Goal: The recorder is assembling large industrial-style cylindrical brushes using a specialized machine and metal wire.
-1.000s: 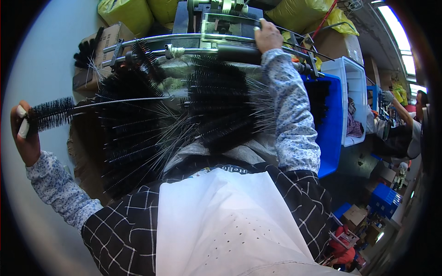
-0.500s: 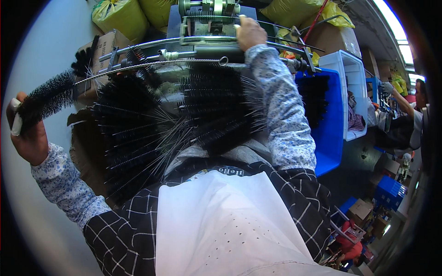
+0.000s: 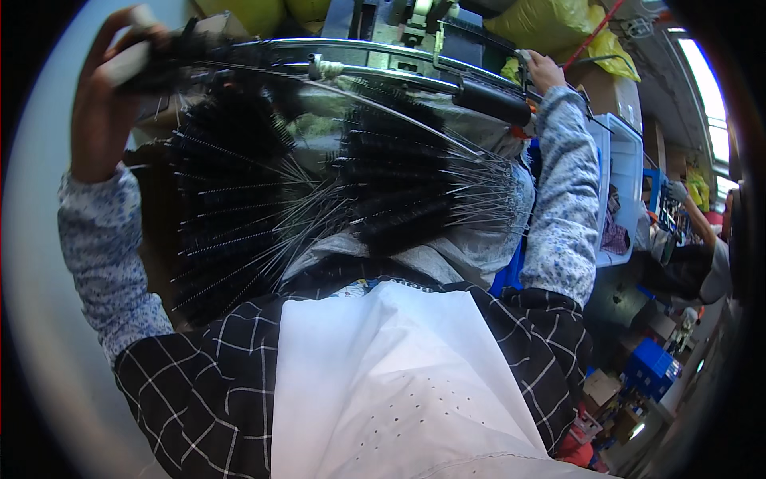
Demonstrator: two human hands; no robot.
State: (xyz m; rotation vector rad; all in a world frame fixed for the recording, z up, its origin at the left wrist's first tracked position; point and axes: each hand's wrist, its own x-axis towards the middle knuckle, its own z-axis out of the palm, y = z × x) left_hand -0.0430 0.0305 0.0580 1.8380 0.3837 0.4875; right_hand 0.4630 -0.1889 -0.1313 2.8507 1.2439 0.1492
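My left hand (image 3: 108, 100), raised at the far left with pale finger coverings, is closed around the dark bristled end of a wire brush (image 3: 191, 60). From it a thin twisted wire stem slants right across the rails, over the brushes below. At the right end of the machine's metal rails (image 3: 367, 49) is my right hand (image 3: 546, 73), its fingers curled; what they grip is hidden. Left of that hand hangs a black cylinder (image 3: 491, 100) on the lower rail. On my lap lie two fanned bundles of black wire brushes, a left bundle (image 3: 231, 199) and a middle bundle (image 3: 399, 172).
Yellow sacks (image 3: 538, 32) stand behind the machine (image 3: 339, 20). At right are a white bin (image 3: 630, 160) and a partly hidden blue bin (image 3: 511, 267). Farther right, another person's arm (image 3: 698, 215) reaches toward a blue rack. Blue crates (image 3: 650, 367) and cartons stand at lower right.
My right hand has moved right along the rails, and the black cylinder has shifted right too. My left hand has risen and moved inward with the brush, whose stem now slopes down to the right.
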